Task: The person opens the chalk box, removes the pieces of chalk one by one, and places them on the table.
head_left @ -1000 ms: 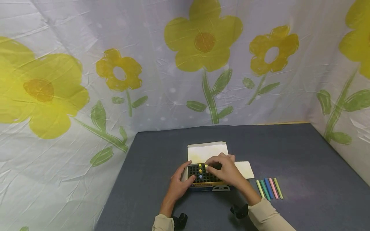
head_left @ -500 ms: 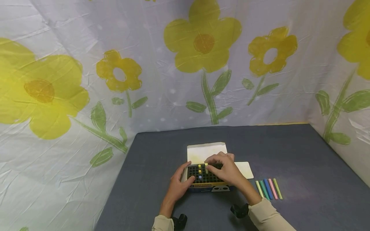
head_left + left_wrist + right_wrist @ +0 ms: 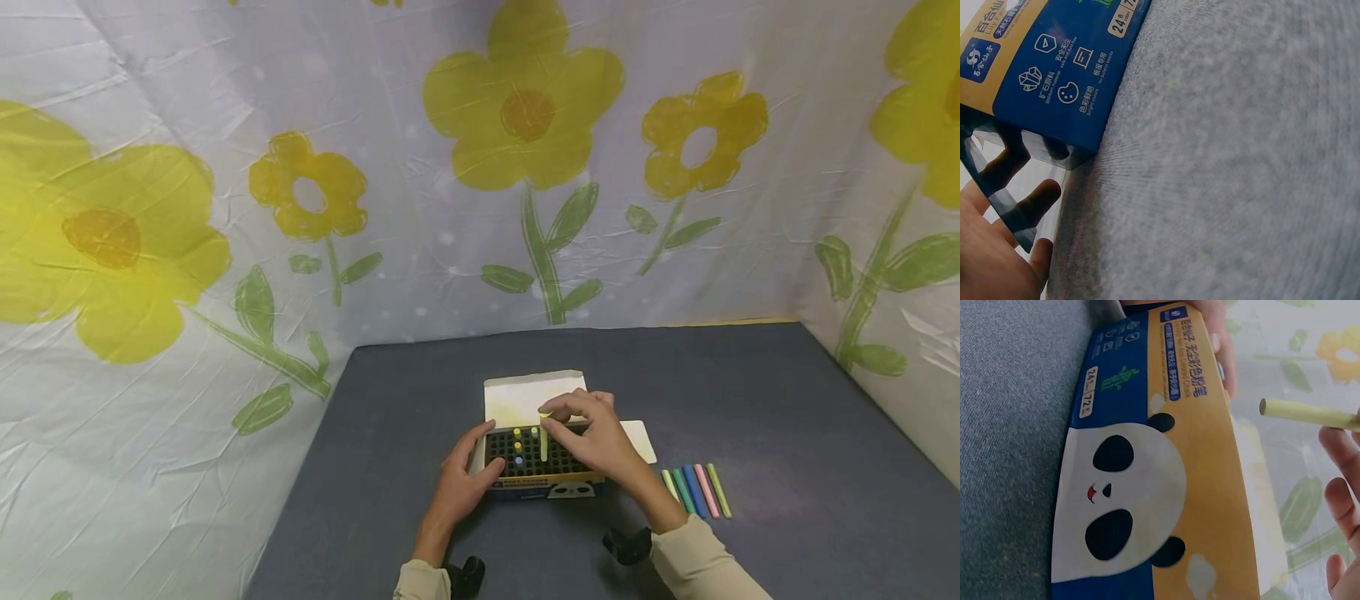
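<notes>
A chalk box [image 3: 517, 493] with a panda on its front stands with its lid raised. Its top shows a dark grid of holes, where a few yellow, orange and blue-violet chalk ends stick up. My left hand [image 3: 463, 477] grips the box's left end, thumb at the near corner; in the left wrist view its fingers are partly behind a glossy dark flap [image 3: 1000, 200]. Between thumb and fingers, my right hand [image 3: 588, 429] pinches a pale yellow-green chalk stick [image 3: 1307, 414], upright over the grid. The right wrist view shows the stick's lower end apart from the box.
Several chalk sticks [image 3: 694, 490] in green, blue, pink and yellow-green lie in a row right of the box. A white side flap [image 3: 639, 440] juts rightward from it. The dark table [image 3: 397, 417] meets a flower-printed curtain [image 3: 420, 275] at the back.
My right hand has risen slightly and shifted right, drawing the yellow-green chalk stick up out of the grid. Another pale chalk end now shows beside it. My left hand stays on the box.
</notes>
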Demonstrator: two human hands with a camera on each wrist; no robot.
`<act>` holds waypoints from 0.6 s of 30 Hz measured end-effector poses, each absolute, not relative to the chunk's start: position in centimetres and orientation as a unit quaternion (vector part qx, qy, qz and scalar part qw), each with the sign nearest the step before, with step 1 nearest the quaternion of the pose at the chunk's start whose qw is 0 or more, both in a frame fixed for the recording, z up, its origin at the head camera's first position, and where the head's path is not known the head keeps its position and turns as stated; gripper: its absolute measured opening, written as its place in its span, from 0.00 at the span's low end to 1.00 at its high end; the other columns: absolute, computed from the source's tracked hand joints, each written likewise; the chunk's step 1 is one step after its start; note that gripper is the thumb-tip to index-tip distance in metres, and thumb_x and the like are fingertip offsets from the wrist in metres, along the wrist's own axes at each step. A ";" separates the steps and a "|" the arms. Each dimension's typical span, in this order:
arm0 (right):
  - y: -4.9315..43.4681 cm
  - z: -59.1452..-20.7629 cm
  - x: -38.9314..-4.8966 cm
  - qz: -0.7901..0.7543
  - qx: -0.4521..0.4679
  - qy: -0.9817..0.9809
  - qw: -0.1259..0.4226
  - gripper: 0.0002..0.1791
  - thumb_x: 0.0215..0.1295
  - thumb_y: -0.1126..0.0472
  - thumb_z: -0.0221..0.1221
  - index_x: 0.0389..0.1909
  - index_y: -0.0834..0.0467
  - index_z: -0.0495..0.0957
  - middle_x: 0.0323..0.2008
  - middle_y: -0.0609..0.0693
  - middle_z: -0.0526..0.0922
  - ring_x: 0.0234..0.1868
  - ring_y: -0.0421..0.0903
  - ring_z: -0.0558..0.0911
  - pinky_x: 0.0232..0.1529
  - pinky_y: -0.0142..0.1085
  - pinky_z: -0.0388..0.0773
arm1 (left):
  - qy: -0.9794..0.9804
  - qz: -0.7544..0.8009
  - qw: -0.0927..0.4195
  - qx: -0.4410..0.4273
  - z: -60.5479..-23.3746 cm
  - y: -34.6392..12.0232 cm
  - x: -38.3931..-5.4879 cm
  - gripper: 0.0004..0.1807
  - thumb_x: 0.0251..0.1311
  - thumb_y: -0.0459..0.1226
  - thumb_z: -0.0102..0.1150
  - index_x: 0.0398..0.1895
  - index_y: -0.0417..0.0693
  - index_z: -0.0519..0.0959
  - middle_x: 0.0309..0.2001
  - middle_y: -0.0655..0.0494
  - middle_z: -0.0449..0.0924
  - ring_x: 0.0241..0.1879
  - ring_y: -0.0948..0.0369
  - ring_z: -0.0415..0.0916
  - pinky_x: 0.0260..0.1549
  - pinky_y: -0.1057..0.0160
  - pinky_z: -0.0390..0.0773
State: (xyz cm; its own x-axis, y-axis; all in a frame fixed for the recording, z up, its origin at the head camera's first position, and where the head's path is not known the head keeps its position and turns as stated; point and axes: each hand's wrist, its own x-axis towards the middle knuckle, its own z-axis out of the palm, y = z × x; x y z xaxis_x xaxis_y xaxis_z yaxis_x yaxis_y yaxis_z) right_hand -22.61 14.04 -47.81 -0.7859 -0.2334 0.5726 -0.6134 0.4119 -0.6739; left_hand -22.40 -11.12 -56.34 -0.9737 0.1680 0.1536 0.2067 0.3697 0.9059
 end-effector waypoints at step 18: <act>20.2 -48.2 -22.2 0.509 0.225 -0.810 0.185 0.10 0.66 0.70 0.64 0.46 0.57 0.86 0.30 0.48 0.89 0.33 0.36 0.83 0.42 0.39 0.77 | -0.830 -0.546 0.018 -0.112 -56.3 -11.1 -22.5 0.33 0.63 0.48 0.67 0.72 0.74 0.70 0.74 0.52 0.67 0.65 0.48 0.71 0.52 0.43 0.74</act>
